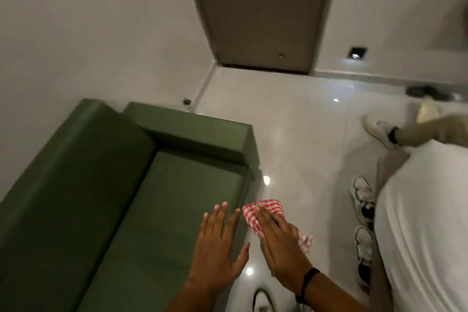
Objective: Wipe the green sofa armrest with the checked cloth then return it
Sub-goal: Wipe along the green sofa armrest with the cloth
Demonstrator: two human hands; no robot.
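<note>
A green sofa (106,197) fills the lower left, and its armrest (197,132) runs across the far end of the seat. My right hand (281,248) is closed on a red-and-white checked cloth (263,210), held in the air over the front edge of the seat and the floor, well short of the armrest. Part of the cloth hangs out below my palm. My left hand (217,243) hovers flat over the seat cushion with fingers spread and nothing in it.
Glossy white tiled floor (304,134) lies right of the sofa, leading to a brown door (260,12). Another person in a white top (425,223) stands close at the right. Pairs of shoes (364,210) sit on the floor there.
</note>
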